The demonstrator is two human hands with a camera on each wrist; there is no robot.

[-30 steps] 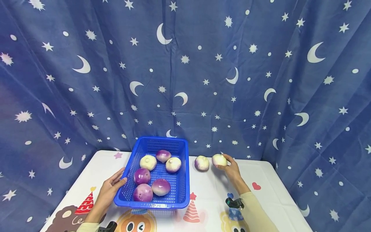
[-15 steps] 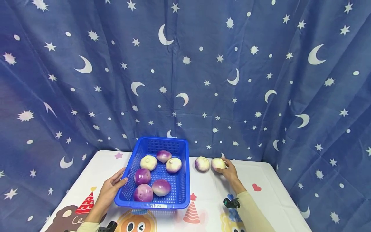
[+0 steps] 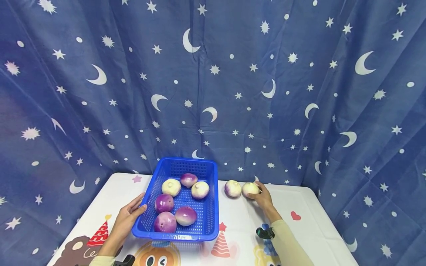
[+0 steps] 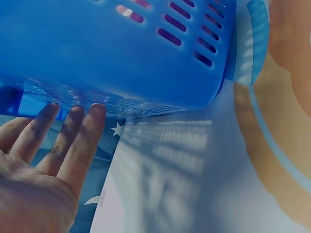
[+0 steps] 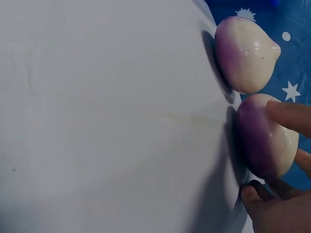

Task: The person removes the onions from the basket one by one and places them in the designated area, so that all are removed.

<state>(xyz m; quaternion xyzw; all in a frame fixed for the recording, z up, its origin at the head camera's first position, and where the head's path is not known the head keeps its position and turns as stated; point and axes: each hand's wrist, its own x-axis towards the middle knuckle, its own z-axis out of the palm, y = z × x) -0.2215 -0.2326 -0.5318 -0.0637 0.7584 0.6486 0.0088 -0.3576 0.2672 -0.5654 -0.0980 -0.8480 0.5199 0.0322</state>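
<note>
My right hand holds a white-and-purple turnip on the table, its fingers and thumb around the sides. In the right wrist view one fingertip lies against the pale part of that turnip. A second turnip sits close beside it on the left. My left hand is at the left side of a blue plastic basket. Its fingers are extended, and in the left wrist view the fingertips are right at the slotted basket wall.
Inside the basket lie several turnips, among them a purple one at the near left and a pale one farther back. A white printed tablecloth covers the table. Behind its far edge hangs a blue curtain with moons and stars.
My right hand has lowered the turnip and moved it slightly left, up beside the other loose turnip. The left hand has stayed at the basket.
</note>
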